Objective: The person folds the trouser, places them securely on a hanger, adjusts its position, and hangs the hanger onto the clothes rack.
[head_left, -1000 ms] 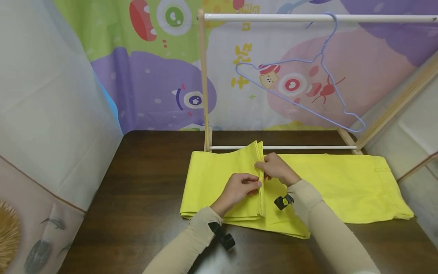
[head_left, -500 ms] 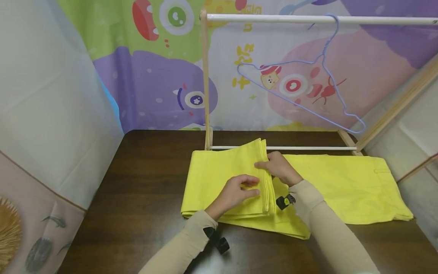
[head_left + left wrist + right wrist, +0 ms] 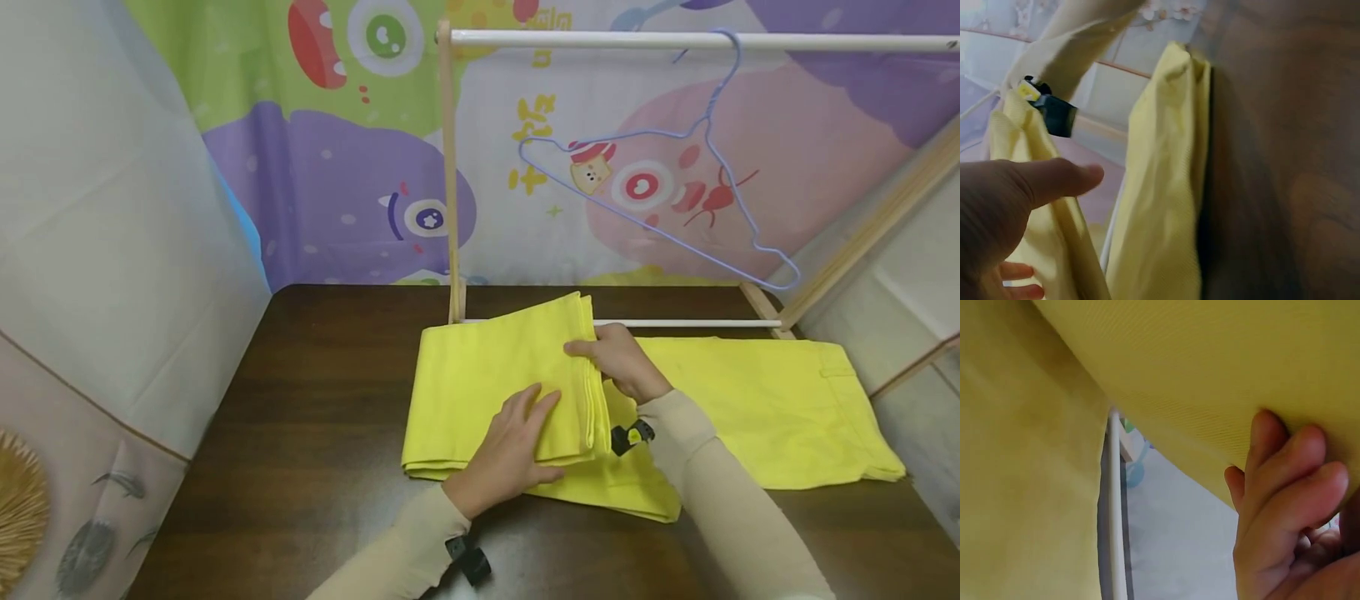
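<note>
Yellow trousers [image 3: 757, 408] lie lengthwise on the dark wooden table, their left part folded over in layers. At the right end a belt loop shows. My right hand [image 3: 622, 358] pinches the raised edge of the folded part, thumb on top; the right wrist view shows its fingers [image 3: 1291, 481] against the underside of the cloth. My left hand [image 3: 506, 446] rests on the front of the folded layers with fingers spread. In the left wrist view its thumb [image 3: 1066, 181] stands apart from the other fingers, and a gap separates the lifted layers from those below.
Behind the trousers stands a rack with wooden posts [image 3: 450, 183], a white top rail [image 3: 600, 40] and a low white bar [image 3: 690, 323]. A blue wire hanger [image 3: 637, 221] hangs from the rail. Bare dark tabletop [image 3: 300, 433] extends at the left.
My right hand has raised the folded edge slightly and shifted it right. My left hand has let go of that edge, moved down and left, and spread its fingers on the cloth.
</note>
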The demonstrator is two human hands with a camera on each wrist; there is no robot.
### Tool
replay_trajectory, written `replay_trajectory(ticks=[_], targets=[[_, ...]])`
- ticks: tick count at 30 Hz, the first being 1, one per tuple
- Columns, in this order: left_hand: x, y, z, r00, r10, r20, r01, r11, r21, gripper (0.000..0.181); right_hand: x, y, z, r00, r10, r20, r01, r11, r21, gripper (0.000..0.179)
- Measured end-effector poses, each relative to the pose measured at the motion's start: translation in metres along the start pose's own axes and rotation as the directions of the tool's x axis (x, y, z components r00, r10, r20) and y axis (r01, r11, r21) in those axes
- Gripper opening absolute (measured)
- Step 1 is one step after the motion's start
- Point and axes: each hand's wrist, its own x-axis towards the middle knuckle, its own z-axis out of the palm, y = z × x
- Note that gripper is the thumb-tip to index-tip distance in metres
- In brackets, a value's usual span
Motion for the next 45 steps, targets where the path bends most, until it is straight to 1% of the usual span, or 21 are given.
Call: replay_trajectory(ticks=[2,4,8,10,14,16,18,21,24,27,30,32,36,39,42,43,45], targets=[[-0.004,-0.001,0.001,1.0,-0.004,-0.019,0.005,0.999,0.053,0.098,-0.001,-0.001,-0.001,1.0,-0.003,0.003,0.003,1.0,0.007,0.027],[-0.007,-0.003,0.002,0.999,-0.013,-0.03,0.015,0.996,0.085,0.095,-0.002,-0.002,-0.003,1.0,-0.005,0.007,0.005,1.0,0.018,0.026],[-0.017,-0.011,0.002,0.998,-0.04,-0.04,0.044,0.993,0.11,0.084,-0.004,-0.003,-0.006,1.0,-0.015,0.01,0.014,1.0,0.026,0.025],[-0.022,-0.017,0.0,0.998,-0.046,-0.053,0.053,0.989,0.138,0.081,-0.005,-0.004,-0.007,1.0,-0.023,0.012,0.022,0.999,0.028,0.027],[-0.033,-0.03,-0.005,0.997,-0.014,-0.078,0.033,0.968,0.247,0.078,-0.007,-0.005,-0.01,0.999,-0.037,0.013,0.036,0.999,0.029,0.041],[-0.037,-0.036,-0.007,0.997,0.002,-0.081,0.021,0.958,0.286,0.079,-0.009,-0.005,-0.011,0.999,-0.039,0.015,0.039,0.999,0.035,0.046],[-0.042,-0.041,-0.01,0.997,0.007,-0.083,0.018,0.954,0.3,0.078,-0.01,-0.005,-0.012,0.999,-0.035,0.017,0.035,0.998,0.042,0.047],[-0.048,-0.047,-0.012,0.996,-0.007,-0.093,0.035,0.955,0.294,0.077,-0.011,-0.006,-0.013,0.999,-0.03,0.024,0.029,0.998,0.054,0.047],[-0.054,-0.053,-0.015,0.994,-0.016,-0.111,0.049,0.953,0.3,0.077,-0.012,-0.008,-0.015,0.999,-0.037,0.018,0.036,0.997,0.063,0.047],[-0.06,-0.061,-0.02,0.99,-0.023,-0.136,0.064,0.948,0.311,0.071,-0.013,-0.009,-0.018,0.999,-0.052,0.005,0.051,0.996,0.07,0.047],[-0.067,-0.071,-0.026,0.985,-0.057,-0.161,0.108,0.938,0.33,0.063,-0.014,-0.009,-0.022,0.999,-0.053,0.0,0.053,0.996,0.077,0.041],[-0.072,-0.078,-0.03,0.981,-0.1,-0.163,0.151,0.929,0.337,0.061,-0.015,-0.009,-0.025,0.999,-0.05,0.001,0.049,0.995,0.084,0.036],[-0.08,-0.087,-0.037,0.967,-0.183,-0.175,0.235,0.909,0.344,0.06,-0.019,-0.009,-0.033,0.999,-0.033,0.012,0.032,0.995,0.091,0.04],[-0.084,-0.09,-0.036,0.949,-0.24,-0.204,0.297,0.898,0.326,0.052,-0.02,-0.007,-0.038,0.999,-0.034,0.011,0.033,0.996,0.079,0.046],[-0.085,-0.091,-0.034,0.931,-0.289,-0.223,0.349,0.884,0.31,0.041,-0.017,0.0,-0.04,0.999,-0.033,0.017,0.032,0.997,0.068,0.041],[-0.085,-0.091,-0.033,0.927,-0.3,-0.226,0.36,0.881,0.307,0.038,-0.017,0.002,-0.04,0.999,-0.028,0.023,0.027,0.997,0.071,0.038],[-0.085,-0.091,-0.033,0.926,-0.302,-0.229,0.362,0.882,0.303,0.03,-0.016,0.007,-0.039,0.999,-0.01,0.033,0.007,0.997,0.072,0.034]])
